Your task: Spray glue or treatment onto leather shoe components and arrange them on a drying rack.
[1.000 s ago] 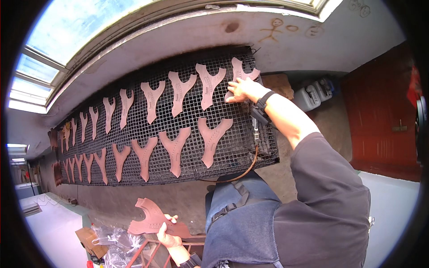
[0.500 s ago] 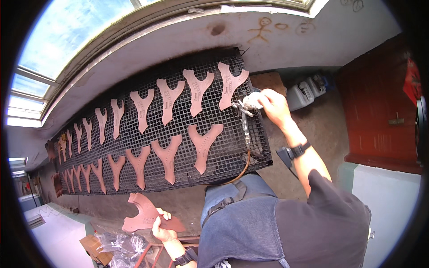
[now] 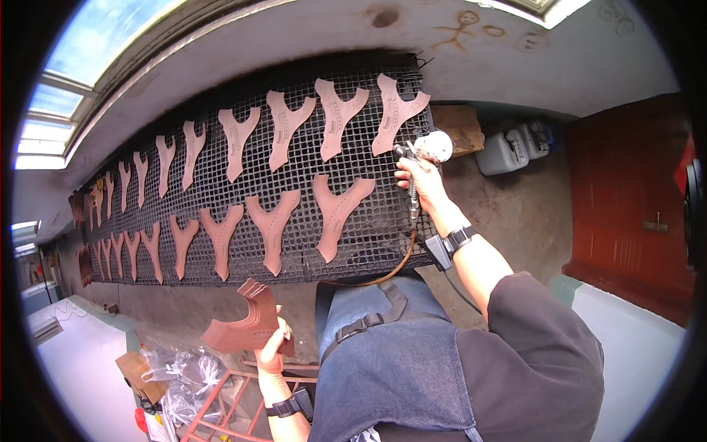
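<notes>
My right hand (image 3: 422, 182) is closed around the handle of a spray gun (image 3: 434, 146) with a round whitish cup, over the right end of a black mesh rack (image 3: 383, 234). A brown hose (image 3: 401, 259) hangs from the gun. My left hand (image 3: 272, 346) grips a stack of brown leather-like cut pieces (image 3: 247, 322) in front of the rack; several layered edges show at its top. Two rows of Y-shaped pieces lie on the mesh. The far-row piece (image 3: 396, 114) is nearest the gun, and the near-row piece (image 3: 339, 214) lies to its left.
Behind the rack runs a white wall (image 3: 501, 70) with windows at the left. White jugs (image 3: 504, 152) stand on the floor right of the rack, near a red door (image 3: 622, 199). At lower left are a cardboard box (image 3: 140, 374), plastic bags (image 3: 184, 390) and a red metal frame (image 3: 221, 401).
My right hand has shifted from the gun's cup to its handle. My left hand has raised and tilted the stack, so its layered edges show. The whole view has shifted.
</notes>
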The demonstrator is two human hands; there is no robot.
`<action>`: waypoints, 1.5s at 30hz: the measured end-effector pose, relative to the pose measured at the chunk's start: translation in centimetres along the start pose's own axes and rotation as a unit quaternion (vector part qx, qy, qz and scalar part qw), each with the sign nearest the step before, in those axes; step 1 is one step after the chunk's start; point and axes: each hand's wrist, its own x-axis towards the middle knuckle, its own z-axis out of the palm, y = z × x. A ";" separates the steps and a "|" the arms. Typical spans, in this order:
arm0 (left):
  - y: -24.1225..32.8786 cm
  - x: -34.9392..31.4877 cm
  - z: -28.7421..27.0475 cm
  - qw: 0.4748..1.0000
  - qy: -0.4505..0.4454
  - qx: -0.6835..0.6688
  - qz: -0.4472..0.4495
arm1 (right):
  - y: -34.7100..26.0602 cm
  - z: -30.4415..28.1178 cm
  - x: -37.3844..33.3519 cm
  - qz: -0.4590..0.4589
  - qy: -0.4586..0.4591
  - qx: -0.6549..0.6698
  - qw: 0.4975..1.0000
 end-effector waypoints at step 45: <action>4.9 6.6 -21.7 0.991 -0.114 -0.063 -0.042 | -9.8 4.5 -15.3 0.008 0.202 -0.302 0.932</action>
